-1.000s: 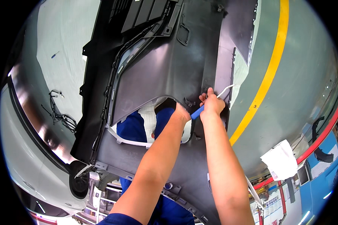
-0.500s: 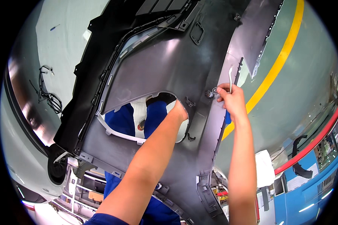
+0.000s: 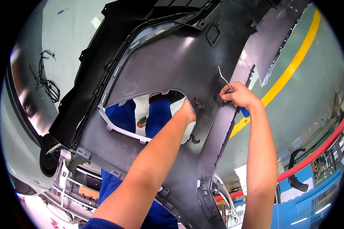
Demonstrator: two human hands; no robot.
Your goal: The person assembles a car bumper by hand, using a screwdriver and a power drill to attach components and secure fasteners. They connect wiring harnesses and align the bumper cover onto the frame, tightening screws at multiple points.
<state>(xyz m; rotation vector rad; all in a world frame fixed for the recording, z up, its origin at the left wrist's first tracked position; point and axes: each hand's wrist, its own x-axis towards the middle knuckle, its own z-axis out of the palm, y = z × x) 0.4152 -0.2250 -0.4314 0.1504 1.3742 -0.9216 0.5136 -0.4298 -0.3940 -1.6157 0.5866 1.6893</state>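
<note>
Right hand [image 3: 239,94] clamped on blue-handled tool [image 3: 245,112], touching dark fitting [image 3: 217,98], left hand [image 3: 187,111] partly behind panel [image 3: 153,76], grip unseen.

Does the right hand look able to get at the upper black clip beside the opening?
Probably yes: nothing visible blocks the right hand from the upper black clip, though holding the blue-handled tool may hamper it.

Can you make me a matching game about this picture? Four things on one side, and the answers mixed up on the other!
Things:
1. Blue-handled tool
2. Floor stripe
3. Cables
4. Left forearm

Answers:
A. Black and coiled
B. Goes through the dark panel
C. Held in the right hand
D. Yellow

Right pairs: 1-C, 2-D, 3-A, 4-B
</note>
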